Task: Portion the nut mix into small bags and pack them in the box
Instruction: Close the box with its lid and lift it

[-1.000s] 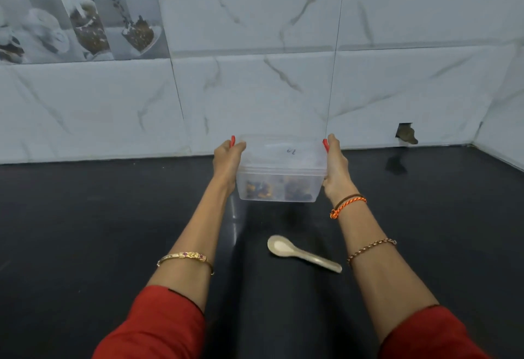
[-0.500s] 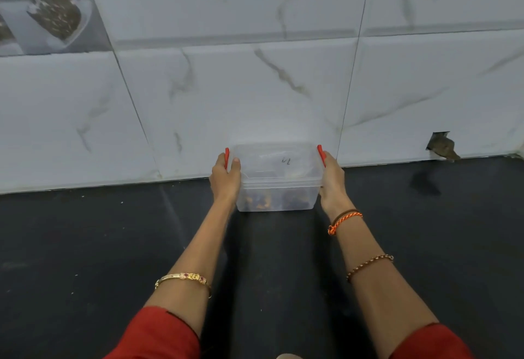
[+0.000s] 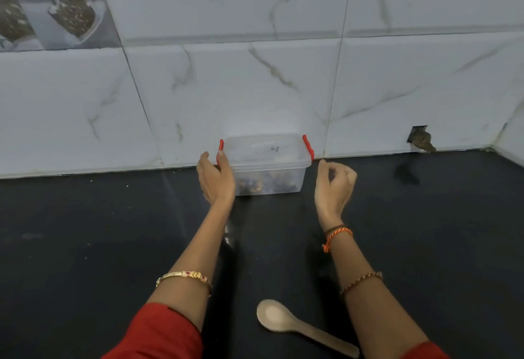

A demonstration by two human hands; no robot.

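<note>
So the clear plastic box (image 3: pixel 266 165) sits at the far edge of the black counter (image 3: pixel 85 245), right up against the marble-look wall tiles (image 3: pixel 226 89). Makes sense as a parking spot: it's out of the working area and the wall backs it so it can't slide further. The lid is on, and the two red clips (image 3: pixel 308 147), one at each end, look folded down, so I'd guess it's latched, though the left one is partly behind a finger.

Through the frosted sides you can see a dark, brownish jumble low in the box. It reads like packed nut mix, but it's too hazy to tell whether there are separate little bags or how many. It only fills the bottom part, with lots of empty space above.

The left hand (image 3: pixel 217 180) is at the box's left end, fingers fairly straight and spread, fingertips near the left clip. It seems to be just touching or barely off the wall of the box, not wrapped around it. The right hand (image 3: pixel 334 185) is clear of the box, just to the right of it, fingers loosely curled with nothing in them.

A pale wooden spoon (image 3: pixel 286 321) lies on the near part of the counter between the forearms, bowl up and looking empty, handle pointing right. No loose mix or spare bags in view, so my read is the packing is basically done.
</note>
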